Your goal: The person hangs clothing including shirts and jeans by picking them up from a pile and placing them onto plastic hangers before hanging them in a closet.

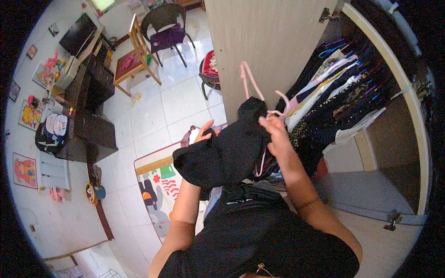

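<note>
A black garment (227, 148) hangs in front of me, bunched over a pink hanger (252, 81). One end of the hanger sticks up past the cloth, its hook curls out at the right, and another bit shows below. My right hand (274, 132) is closed around the hanger near the base of the hook, at the garment's edge. On the other side, my left hand (204, 133) holds the cloth, which drapes over its wrist and hides most of the palm. Some of its fingers point up beyond the fabric.
At the right, an open wardrobe holds a row of hanging clothes (329, 92); its door (264, 37) stands ahead. A patterned mat (162, 199) lies on the tiled floor. Farther left are a wooden chair (134, 62), a dark wicker chair (167, 28) and a desk (88, 106) with a backpack (53, 132).
</note>
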Demonstrator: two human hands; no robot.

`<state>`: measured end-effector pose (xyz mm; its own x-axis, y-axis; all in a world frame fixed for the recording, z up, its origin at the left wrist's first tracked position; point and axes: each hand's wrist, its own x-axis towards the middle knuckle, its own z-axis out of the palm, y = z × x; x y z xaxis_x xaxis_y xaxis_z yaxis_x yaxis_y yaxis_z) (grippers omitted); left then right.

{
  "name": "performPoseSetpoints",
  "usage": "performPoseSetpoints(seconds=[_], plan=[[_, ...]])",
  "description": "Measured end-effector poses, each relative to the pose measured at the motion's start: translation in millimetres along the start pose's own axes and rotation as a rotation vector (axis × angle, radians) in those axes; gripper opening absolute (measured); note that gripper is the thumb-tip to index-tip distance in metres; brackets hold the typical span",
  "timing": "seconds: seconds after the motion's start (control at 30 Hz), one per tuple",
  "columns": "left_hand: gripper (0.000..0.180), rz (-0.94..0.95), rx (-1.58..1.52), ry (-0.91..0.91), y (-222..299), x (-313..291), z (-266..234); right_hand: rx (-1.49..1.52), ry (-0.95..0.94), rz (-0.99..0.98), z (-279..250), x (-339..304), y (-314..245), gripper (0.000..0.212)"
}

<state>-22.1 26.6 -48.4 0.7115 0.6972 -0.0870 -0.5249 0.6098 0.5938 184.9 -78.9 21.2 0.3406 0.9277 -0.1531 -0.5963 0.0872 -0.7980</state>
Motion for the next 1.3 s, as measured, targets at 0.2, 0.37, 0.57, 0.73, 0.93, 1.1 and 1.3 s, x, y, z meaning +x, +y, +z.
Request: performPoseSetpoints(seconds=[0.2, 0.37, 0.57, 0.73, 0.93, 1.1, 1.3], plan=[[0.047, -0.101, 0.157, 0.179, -16.5, -32.9, -85.6, 0.171, 0.093, -0.14, 7.9, -3.1, -34.5, 0.013], [0.044, -0.344, 0.28, 0.199, -34.3, -60.6, -83.1, -0.597, -0.087, -0.752, -31.7, 6.8, -27.4, 0.037], [0.043, -0.632, 0.989, -0.064, -44.8, -33.7, -85.1, -1.208, -0.136, -1.203, -8.3, -7.0, -37.4, 0.059], [0.052, -0.076, 0.767, -0.108, -36.8, -6.4, 24.8, -1.422, 0.177, -1.205, 0.7, -13.4, -41.3, 0.039], [0.038, 0.088, 1.118, -0.148, -16.2, -5.9, 76.0, -1.627, 0.38, -1.059, -15.4, 0.6, -38.3, 0.037], [0.024, -0.339, 0.46, -0.269, 4.1, -14.1, 84.2, -1.659, 0.078, -1.204, -28.7, -11.7, -39.0, 0.026], [0.053, -0.304, 0.28, -0.233, -4.2, -17.9, 89.2, -1.363, -0.004, -0.568, -5.5, -27.3, -27.0, 0.031]])
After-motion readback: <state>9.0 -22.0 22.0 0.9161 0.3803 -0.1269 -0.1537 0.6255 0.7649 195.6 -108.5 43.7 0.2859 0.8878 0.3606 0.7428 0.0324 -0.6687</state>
